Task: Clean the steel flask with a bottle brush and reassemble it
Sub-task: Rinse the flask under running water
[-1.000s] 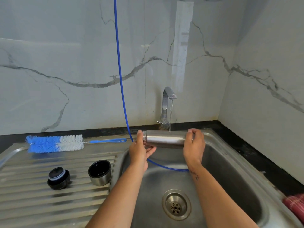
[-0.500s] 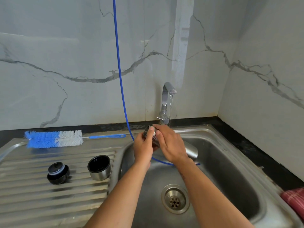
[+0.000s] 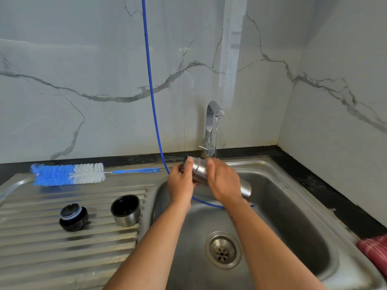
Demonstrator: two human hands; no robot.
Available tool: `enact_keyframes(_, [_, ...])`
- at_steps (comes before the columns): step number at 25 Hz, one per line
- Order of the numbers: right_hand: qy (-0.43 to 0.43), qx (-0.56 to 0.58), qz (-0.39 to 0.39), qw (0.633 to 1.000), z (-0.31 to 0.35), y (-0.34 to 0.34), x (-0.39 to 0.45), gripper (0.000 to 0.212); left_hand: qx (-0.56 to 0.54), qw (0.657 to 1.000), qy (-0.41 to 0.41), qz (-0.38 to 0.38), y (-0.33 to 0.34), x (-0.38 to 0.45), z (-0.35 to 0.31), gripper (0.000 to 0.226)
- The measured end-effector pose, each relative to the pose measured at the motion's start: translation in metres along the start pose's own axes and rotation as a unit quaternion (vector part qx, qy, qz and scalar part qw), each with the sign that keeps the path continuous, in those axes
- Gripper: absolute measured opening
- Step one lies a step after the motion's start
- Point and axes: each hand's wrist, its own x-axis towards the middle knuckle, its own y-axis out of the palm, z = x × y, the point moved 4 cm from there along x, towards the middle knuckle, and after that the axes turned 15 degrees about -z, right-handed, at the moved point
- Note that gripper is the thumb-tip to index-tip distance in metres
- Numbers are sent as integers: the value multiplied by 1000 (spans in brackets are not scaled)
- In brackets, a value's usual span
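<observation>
The steel flask (image 3: pixel 200 169) lies nearly level over the sink basin under the tap (image 3: pixel 211 126), its open mouth pointing left and away. My left hand (image 3: pixel 181 183) grips it at the neck. My right hand (image 3: pixel 225 183) lies over the flask's body, fingers wrapped on it; only the flask's base shows past that hand. A thin stream of water runs from the tap. The blue and white bottle brush (image 3: pixel 69 174) lies on the drainboard's far edge. The black stopper (image 3: pixel 73 217) and the steel cup lid (image 3: pixel 125 210), mouth up, stand on the drainboard.
A blue hose (image 3: pixel 149 80) hangs down the marble wall and loops into the steel sink (image 3: pixel 293 216), passing under my hands. The drain (image 3: pixel 223 250) sits in the basin's middle. A red cloth (image 3: pixel 374 252) lies at the sink's right edge.
My right hand has slid from the flask's base up to its middle near the neck. The flask has turned so its mouth points away and left. The camera moved closer.
</observation>
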Motion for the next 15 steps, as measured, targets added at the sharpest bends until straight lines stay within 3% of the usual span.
enact_keyframes(2, [121, -45, 55, 990, -39, 4, -6, 56, -14, 1000, 6, -23, -9, 9, -7, 25])
enact_keyframes(5, [297, 35, 72, 951, -63, 5, -12, 62, -25, 999, 8, -33, -15, 14, -10, 22])
enact_keyframes(9, [296, 118, -38, 947, -57, -2, -3, 45, -71, 997, -34, -20, -9, 13, -13, 22])
enact_keyframes(12, [262, 160, -128, 943, -52, -9, -1, 27, -61, 993, -100, -20, -8, 12, -9, 39])
enact_keyframes(15, [248, 180, -147, 941, -53, -11, -2, 21, -52, 990, -126, -23, -10, 10, -5, 47])
